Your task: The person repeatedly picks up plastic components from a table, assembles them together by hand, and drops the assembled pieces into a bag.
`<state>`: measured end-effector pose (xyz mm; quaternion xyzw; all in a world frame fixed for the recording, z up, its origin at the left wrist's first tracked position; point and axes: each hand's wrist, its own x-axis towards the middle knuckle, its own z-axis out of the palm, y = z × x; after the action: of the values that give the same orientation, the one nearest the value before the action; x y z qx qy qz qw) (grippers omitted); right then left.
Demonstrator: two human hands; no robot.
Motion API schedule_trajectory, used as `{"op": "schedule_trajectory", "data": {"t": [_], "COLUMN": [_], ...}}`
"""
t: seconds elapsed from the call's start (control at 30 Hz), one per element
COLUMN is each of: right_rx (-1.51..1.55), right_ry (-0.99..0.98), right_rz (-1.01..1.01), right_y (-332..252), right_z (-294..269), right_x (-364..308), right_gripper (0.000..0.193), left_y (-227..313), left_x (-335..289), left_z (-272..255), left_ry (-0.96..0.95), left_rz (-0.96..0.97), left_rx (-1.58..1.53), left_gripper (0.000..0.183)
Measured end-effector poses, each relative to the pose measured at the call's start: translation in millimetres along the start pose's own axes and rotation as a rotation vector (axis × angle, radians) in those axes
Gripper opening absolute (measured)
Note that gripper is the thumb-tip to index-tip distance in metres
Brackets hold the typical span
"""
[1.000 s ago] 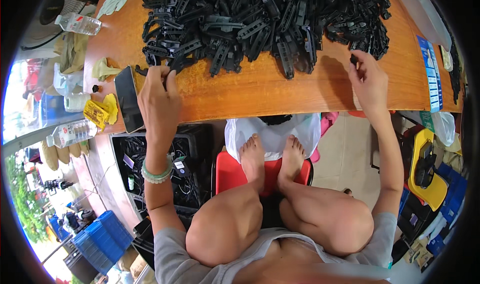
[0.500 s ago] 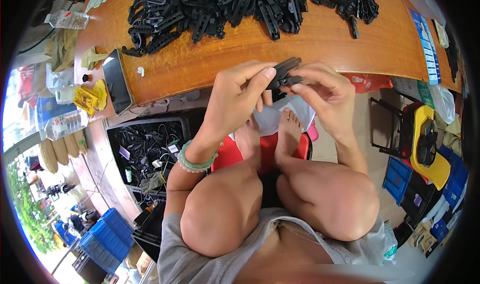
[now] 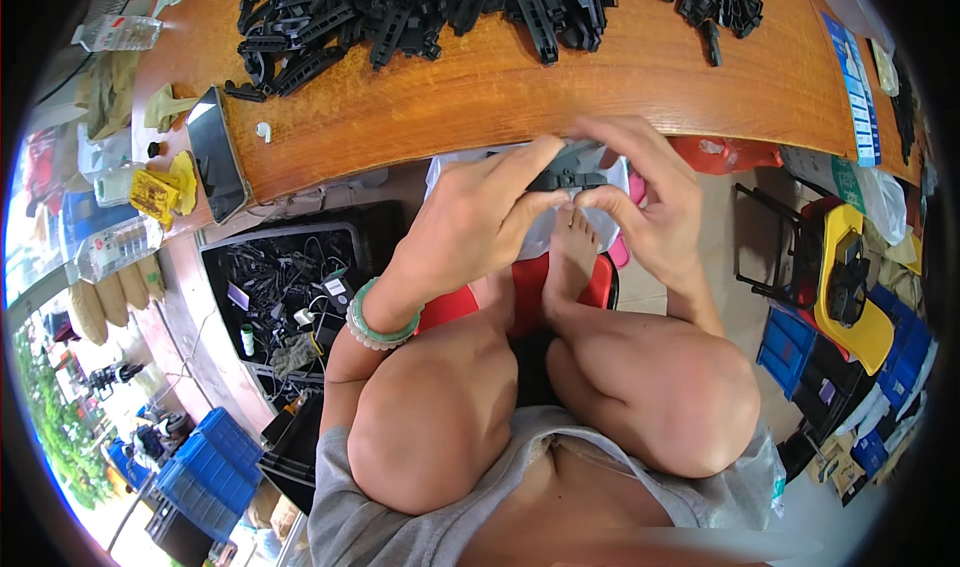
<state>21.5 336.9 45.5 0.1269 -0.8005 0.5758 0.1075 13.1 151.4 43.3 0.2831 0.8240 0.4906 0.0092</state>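
Between my two hands, just off the table's near edge, is a black plastic part (image 3: 566, 179). My left hand (image 3: 490, 202) grips its left end with thumb and fingers. At the other end, my right hand (image 3: 645, 192) has its thumb against the part's lower side; its raised index finger is smeared by motion. Part of the piece is hidden behind the fingers. A large pile of similar black plastic parts (image 3: 390, 27) lies at the far side of the wooden table (image 3: 480, 102), with a smaller pile (image 3: 705, 2) to its right.
A dark phone (image 3: 217, 157) and a white earbud (image 3: 263, 132) lie at the table's left. Below stands a black bin (image 3: 285, 232) of black parts and cables. A yellow chair (image 3: 855, 307) is at the right. Under the table edge hangs a red bag (image 3: 725, 154).
Both hands have come slightly down toward me, turning the black part from slanted to nearly level. My right fingers have lifted over its top. The view has shifted a little.
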Motion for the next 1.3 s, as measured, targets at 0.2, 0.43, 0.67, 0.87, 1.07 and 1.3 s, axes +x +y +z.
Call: {"op": "schedule_trajectory", "data": {"t": [0.2, 0.43, 0.67, 0.87, 1.07, 1.3], "right_rx": [0.019, 0.044, 0.061, 0.130, -0.025, -0.241], "right_ry": [-0.114, -0.072, -0.019, -0.076, -0.101, 0.116], "right_rz": [-0.001, 0.077, 0.070, 0.131, 0.037, 0.087], "right_y": [2, 3, 7, 10, 19, 37], "right_z": [-2, 0, 0, -1, -8, -19], "right_x": [-5, -7, -8, -2, -6, 12], "right_gripper": [0.039, 0.032, 0.030, 0.029, 0.027, 0.013], "left_y": [5, -4, -6, -6, -10, -69], "left_x": [-5, -7, 0, 0, 16, 74], "left_z": [2, 2, 5, 4, 3, -4], "left_ry": [0.004, -0.010, 0.011, -0.019, -0.018, 0.183], "left_rz": [0.032, 0.049, 0.053, -0.035, -0.040, 0.191], "left_rx": [-0.029, -0.020, -0.051, -0.102, -0.119, 0.404], "left_gripper": [0.040, 0.039, 0.032, 0.033, 0.026, 0.014]}}
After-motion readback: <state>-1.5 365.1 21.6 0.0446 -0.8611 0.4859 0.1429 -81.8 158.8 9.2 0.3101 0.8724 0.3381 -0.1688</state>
